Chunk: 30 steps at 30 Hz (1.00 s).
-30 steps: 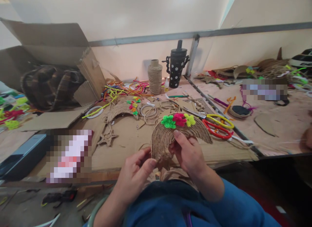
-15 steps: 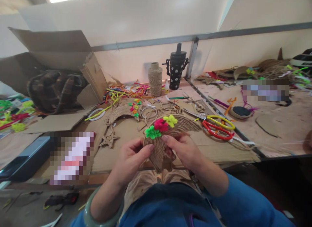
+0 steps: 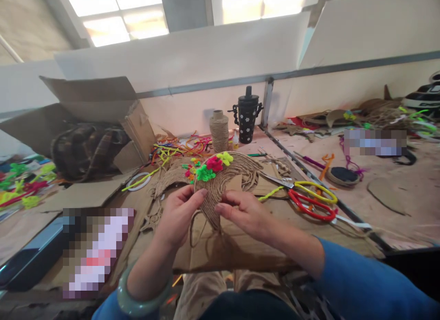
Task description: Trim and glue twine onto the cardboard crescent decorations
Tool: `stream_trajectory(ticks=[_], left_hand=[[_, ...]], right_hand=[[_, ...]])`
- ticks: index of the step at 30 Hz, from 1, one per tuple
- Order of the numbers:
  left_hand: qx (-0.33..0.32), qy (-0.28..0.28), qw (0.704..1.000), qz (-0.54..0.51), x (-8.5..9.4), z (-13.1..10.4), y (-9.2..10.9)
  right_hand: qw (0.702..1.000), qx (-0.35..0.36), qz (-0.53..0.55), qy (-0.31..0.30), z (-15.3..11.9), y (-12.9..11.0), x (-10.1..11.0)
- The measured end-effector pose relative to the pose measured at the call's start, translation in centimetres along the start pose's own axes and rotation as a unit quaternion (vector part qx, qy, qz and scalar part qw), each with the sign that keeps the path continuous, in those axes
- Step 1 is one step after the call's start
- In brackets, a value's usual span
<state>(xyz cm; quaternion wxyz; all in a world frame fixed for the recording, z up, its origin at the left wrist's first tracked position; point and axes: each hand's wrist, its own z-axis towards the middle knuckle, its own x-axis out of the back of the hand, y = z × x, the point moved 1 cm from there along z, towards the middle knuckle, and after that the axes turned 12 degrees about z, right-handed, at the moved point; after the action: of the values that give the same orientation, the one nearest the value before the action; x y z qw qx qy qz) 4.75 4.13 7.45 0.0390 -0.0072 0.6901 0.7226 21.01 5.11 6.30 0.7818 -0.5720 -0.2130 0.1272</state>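
Observation:
Both hands hold a crescent moon wrapped in jute twine (image 3: 210, 197), raised a little above the cardboard. Green, red and yellow fuzzy flowers (image 3: 213, 164) sit along its upper left curve. My left hand (image 3: 178, 212) pinches the crescent's outer left edge, thumb on the front face. At its inner edge my right hand (image 3: 245, 214) grips with thumb and fingers closed. A loose loop of twine hangs below my left hand. Behind lies a second twine crescent (image 3: 172, 181) with small flowers, partly hidden. A twine star (image 3: 151, 219) lies left of my left hand.
Scissors with red and yellow handles (image 3: 311, 201) lie to the right. A twine spool (image 3: 219, 129) and a black tumbler (image 3: 247, 116) stand at the back. An open cardboard box (image 3: 135, 132) holds dark plaid cloth at left. A metal strip (image 3: 292, 155) crosses the table.
The view has tilted up, showing more of the windows. The crescent has been raised and turned more upright, and my right hand has shifted lower along its inner edge.

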Motion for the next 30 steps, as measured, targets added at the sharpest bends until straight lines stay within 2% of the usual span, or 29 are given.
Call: stream_trajectory(ticks=[8, 13, 18, 20, 24, 26, 30], left_hand=[[-0.014, -0.006, 1.000, -0.003, -0.8, 3.7, 1.3], [0.011, -0.022, 1.000, -0.008, -0.6, 4.9, 0.6], [0.032, -0.027, 0.998, 0.043, 0.1, 5.3, -0.8], [0.037, -0.043, 0.994, 0.098, 0.3, 5.3, -1.2], [0.044, -0.061, 0.973, 0.216, 0.5, 5.1, -1.5], [0.039, -0.063, 0.966, 0.246, 0.6, 5.0, -1.5], [0.037, -0.056, 0.964, 0.258, 0.9, 4.9, -1.9]], right_hand=[[1.000, 0.007, 0.028, 0.011, 2.3, 0.1, 2.3], [0.991, -0.024, 0.111, 0.074, 3.1, 1.4, 6.1], [0.974, -0.051, 0.181, 0.130, 3.3, 2.8, 9.6], [0.972, -0.074, 0.190, 0.117, 3.2, 2.9, 10.3], [0.972, -0.146, 0.182, 0.039, 2.8, 2.8, 10.5], [0.969, -0.177, 0.175, 0.012, 2.5, 2.9, 10.2], [0.966, -0.202, 0.162, 0.008, 2.3, 3.3, 9.8]])
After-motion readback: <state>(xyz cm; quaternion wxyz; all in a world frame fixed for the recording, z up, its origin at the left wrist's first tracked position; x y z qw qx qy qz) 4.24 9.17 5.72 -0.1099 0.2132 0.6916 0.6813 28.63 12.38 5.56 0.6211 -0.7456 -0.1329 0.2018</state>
